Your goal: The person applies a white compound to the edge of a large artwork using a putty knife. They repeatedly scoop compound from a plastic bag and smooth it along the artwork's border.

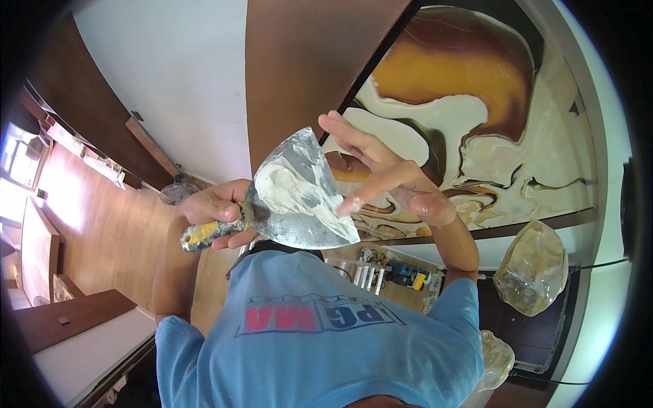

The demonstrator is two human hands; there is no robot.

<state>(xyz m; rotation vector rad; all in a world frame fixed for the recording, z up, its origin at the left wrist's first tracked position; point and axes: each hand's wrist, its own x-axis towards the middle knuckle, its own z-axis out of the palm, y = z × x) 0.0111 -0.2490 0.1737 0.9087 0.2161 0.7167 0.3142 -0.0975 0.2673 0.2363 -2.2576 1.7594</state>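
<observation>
In front of my blue shirt (326, 353) sits the scraper (296, 228), my left hand (214, 207) curled around its handle (202, 234) near the blade. It looks light, the metal stiff, the white paste (286, 185) soft and slippery, so the handle seems the best hold. My right hand (398, 177) is loosely spread, gripping nothing; whether its finger touches the paste, I cannot tell.

Bright daylight reaches you from the overexposed window (15, 155) at far left, leaving washed-out glare on the wooden floor (71, 200). The putty knife (275, 223) shows clearly in softer light before you, while straight edges curve toward your view's rim, where the corners fade to black.
</observation>
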